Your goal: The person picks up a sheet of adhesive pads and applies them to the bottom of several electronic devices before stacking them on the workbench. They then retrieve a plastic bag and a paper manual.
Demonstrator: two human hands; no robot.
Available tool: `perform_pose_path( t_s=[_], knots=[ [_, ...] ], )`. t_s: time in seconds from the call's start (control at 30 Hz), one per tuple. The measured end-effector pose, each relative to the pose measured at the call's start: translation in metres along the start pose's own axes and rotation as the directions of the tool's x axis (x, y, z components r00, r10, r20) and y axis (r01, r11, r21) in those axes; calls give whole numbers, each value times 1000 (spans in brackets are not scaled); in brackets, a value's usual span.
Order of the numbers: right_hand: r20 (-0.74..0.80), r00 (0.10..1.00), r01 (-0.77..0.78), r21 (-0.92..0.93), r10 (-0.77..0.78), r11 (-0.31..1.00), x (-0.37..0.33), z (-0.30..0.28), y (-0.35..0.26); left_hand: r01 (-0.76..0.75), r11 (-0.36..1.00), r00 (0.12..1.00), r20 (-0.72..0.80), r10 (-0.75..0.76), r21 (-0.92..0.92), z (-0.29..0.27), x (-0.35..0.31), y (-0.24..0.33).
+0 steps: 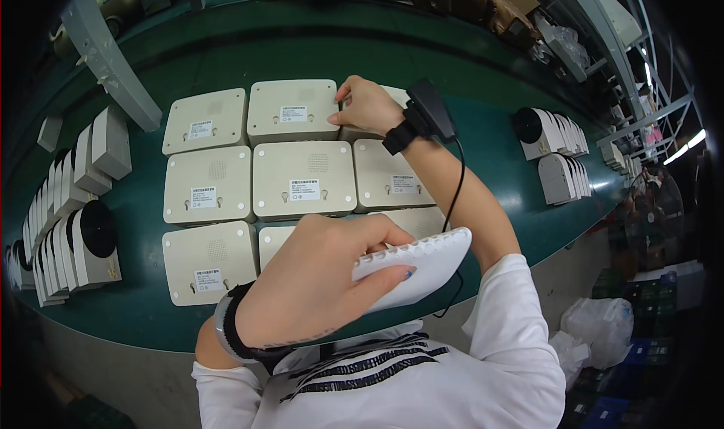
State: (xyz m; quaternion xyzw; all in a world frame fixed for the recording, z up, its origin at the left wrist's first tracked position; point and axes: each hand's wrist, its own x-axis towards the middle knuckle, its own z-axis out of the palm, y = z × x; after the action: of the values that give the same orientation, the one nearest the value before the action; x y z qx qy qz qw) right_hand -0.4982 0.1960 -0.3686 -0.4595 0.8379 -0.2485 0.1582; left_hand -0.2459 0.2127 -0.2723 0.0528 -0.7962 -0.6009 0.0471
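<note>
Cream plastic housings (303,167), each with a white label, keyhole slots and a small grille of holes, lie in rows on the green table. My left hand (309,278) is closed around a white piece (422,267) with a scalloped edge, held above the near row; its exact kind does not show. Farther off, my right hand (368,106) reaches to the far row, at the right edge of the middle housing (292,101). Its thumb and forefinger are curled together over something small and dark that I cannot make out. That hand and forearm partly cover the far right housing (396,95).
White parts with black discs (94,233) stand stacked at the table's left, and more white parts (558,135) at its right. A metal post (113,63) rises at the far left. A black cable (458,187) runs from the device (432,110) on my right wrist.
</note>
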Motion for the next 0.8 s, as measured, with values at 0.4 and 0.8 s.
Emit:
perform_pose_path(
  t_s=[0.4, 0.8],
  knots=[
    [292, 931, -36, 669, -217, 742, -142, -110, -15, 16, 998, 981, -193, -6, 52, -6, 10, -12],
    [374, 910, -35, 499, -179, 866, -138, -115, -24, 52, 995, 981, -193, -34, 89, -7, 12, -15]
  ],
)
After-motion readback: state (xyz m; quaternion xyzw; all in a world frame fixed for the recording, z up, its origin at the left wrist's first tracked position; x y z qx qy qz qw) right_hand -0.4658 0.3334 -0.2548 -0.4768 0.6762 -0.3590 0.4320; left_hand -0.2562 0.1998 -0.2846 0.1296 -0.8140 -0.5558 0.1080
